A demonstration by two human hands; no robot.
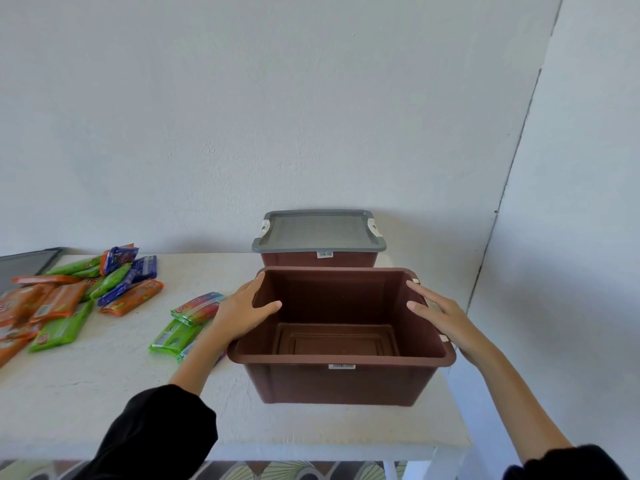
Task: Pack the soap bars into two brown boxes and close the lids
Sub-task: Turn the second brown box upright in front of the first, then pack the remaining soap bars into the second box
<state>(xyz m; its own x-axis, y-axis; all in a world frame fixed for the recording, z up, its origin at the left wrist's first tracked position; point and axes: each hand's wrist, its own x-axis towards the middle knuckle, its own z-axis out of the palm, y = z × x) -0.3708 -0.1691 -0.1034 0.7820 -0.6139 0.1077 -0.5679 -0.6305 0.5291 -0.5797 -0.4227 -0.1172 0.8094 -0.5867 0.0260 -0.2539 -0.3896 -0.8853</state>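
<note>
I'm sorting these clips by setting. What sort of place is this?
Probably a room in a home, not a factory: a plain white table against a bare painted wall, with patterned floor tiles below.

Two brown boxes (pixel 341 341), one lid (pixel 318 232).

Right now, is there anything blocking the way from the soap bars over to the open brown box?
Nothing visible does. The soap bars lie on the table to the left of the open brown box, which has no lid and looks empty. Only the left hand on its rim sits between them.
</note>
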